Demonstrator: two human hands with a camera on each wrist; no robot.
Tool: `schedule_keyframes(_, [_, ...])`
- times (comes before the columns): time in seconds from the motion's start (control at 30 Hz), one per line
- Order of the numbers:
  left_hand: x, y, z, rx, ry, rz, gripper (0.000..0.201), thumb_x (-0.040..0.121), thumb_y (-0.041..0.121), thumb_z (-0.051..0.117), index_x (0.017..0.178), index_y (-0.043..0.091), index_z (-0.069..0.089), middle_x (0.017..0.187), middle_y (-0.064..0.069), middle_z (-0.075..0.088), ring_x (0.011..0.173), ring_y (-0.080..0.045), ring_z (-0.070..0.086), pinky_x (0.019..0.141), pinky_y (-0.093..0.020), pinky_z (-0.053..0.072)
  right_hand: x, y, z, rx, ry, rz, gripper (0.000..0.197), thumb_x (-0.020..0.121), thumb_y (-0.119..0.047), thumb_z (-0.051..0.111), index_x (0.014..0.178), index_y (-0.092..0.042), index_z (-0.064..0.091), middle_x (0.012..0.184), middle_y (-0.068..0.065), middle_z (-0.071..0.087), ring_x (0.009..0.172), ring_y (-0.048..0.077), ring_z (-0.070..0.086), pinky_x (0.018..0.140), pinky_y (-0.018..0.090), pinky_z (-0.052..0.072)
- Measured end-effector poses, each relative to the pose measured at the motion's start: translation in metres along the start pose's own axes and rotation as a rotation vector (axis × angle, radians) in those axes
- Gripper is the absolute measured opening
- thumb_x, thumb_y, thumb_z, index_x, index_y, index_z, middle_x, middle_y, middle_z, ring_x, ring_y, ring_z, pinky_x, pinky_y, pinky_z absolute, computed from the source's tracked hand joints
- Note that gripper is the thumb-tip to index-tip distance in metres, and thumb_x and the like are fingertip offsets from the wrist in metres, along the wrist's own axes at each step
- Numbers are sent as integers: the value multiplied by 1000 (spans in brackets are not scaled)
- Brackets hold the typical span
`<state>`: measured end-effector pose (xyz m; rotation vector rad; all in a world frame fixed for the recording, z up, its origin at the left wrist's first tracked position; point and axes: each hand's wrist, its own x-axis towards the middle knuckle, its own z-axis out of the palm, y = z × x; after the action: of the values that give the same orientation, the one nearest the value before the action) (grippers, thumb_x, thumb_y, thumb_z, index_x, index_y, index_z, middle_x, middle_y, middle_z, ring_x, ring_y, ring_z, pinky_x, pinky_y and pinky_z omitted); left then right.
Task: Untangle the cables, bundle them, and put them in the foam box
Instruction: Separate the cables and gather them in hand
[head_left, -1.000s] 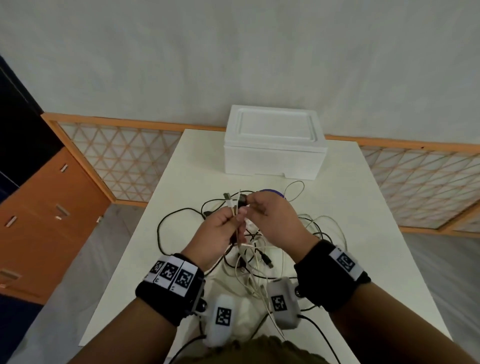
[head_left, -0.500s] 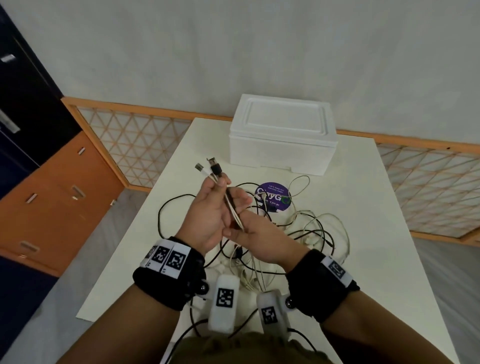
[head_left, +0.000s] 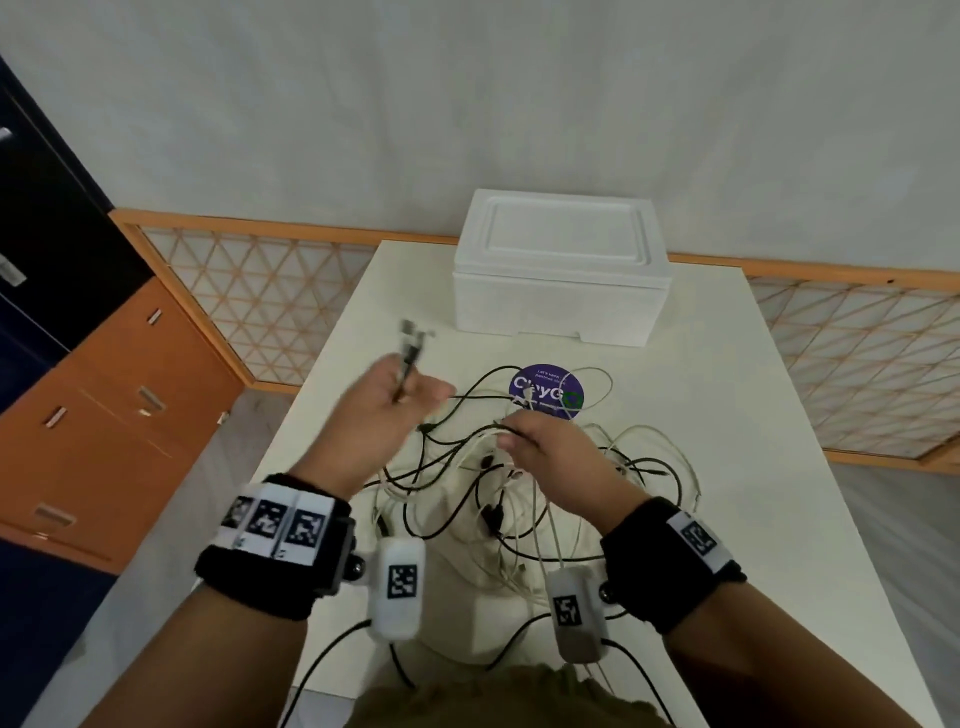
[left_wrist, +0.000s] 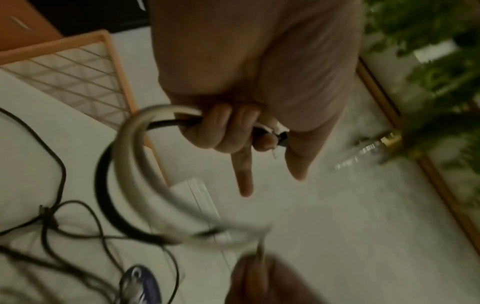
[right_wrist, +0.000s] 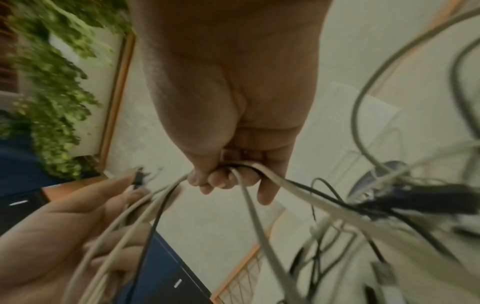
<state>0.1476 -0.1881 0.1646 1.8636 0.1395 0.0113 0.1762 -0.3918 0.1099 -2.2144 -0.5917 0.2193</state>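
Head view: early in the job, as I judge it, with nothing bundled and nothing boxed. My left hand (head_left: 384, 405) is raised above the table's left edge, fingers curled round the plug ends (head_left: 410, 343) of a black and a pale cable, connectors sticking up past my knuckles; blurred, so I can't tell the connector types. The left wrist view confirms it: three fingers are wrapped round both strands, the forefinger and thumb point out loose, and the two cables (left_wrist: 124, 181) arc down in a loop toward the pile. My right hand (head_left: 550, 457) is lower, over the middle of the table, clenched on a few strands running out of the tangle; the right wrist view shows pale and black cables passing through the closed fingers (right_wrist: 221, 181) and fanning out both ways. The tangled cables (head_left: 524, 499) lie spread over the centre of the table (head_left: 779, 467), some loops reaching toward the near edge, a few lying over the round purple sticker (head_left: 545, 389). The foam box (head_left: 556, 280) sits at the far edge, well apart from the pile, lid on. Left to do, by my reading: pull this pair free of the knot, separate the rest, coil and bundle each, take the lid off, drop the bundles in.
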Motion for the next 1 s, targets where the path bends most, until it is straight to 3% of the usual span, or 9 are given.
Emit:
schedule_keyframes(0.1, [-6,-2,31,315,-244,32,22,84,31,70,85,27,49,81,16,60,72,8,53,62,-10,36,8,-13,-5,-56,-16,-73,10,92,-14,53,87,-12,61,71,-5,57,65,5,50,60,17,35])
schedule_keyframes(0.27, [2,3,36,359,-325,55,15,91,19,57,86,10,46,72,2,70,58,-3,60,64,-34,44,7,-12,-12,-80,3,-72,18,94,-20,52,78,-13,57,72,-2,57,67,11,51,61,24,36])
schedule_keyframes(0.37, [7,14,27,128,-158,117,29,94,12,54,73,20,35,57,3,64,47,-10,40,56,-31,36,2,-1,-7,-35,-17,-5,24,96,-24,50,79,-8,56,70,-9,60,66,6,55,65,22,41])
schedule_keyframes(0.5, [23,36,5,-312,126,166,37,96,6,47,68,26,33,51,11,45,51,-5,44,50,-24,31,-11,28,4,29,-58,137,21,97,-19,47,80,-11,58,69,-13,60,68,-5,57,68,21,43])
schedule_keyframes(0.6, [28,40,-6,-272,124,208,37,97,9,46,68,27,33,52,12,46,52,-7,41,47,-29,23,-11,30,-3,48,-26,172,20,96,-15,48,80,-13,60,74,-11,64,66,-11,55,65,14,38])
schedule_keyframes(0.73, [25,38,-1,-212,64,225,36,95,9,51,69,24,32,61,0,66,47,-14,38,42,-22,28,-3,18,-17,290,78,178,19,97,-19,46,85,-12,60,83,-2,72,81,10,70,78,29,55])
schedule_keyframes(0.8, [24,34,9,-179,-40,196,35,92,2,56,71,21,34,69,-7,70,44,-15,44,41,-17,32,2,6,-27,361,127,182,20,98,-19,47,94,-5,61,88,-1,73,85,6,69,81,22,51])
schedule_keyframes(0.9, [28,15,30,-35,-135,131,17,84,11,69,91,12,55,82,-7,74,73,-10,70,76,-28,56,11,-12,-44,232,193,113,23,95,-28,52,96,-10,67,85,1,71,79,11,64,76,27,47])
schedule_keyframes(1.0, [31,-5,46,9,-182,40,30,79,19,75,100,19,54,93,2,75,93,-11,70,89,-38,51,14,-26,-56,122,227,82,24,93,-28,56,84,-8,66,65,-4,59,58,6,50,59,22,39])
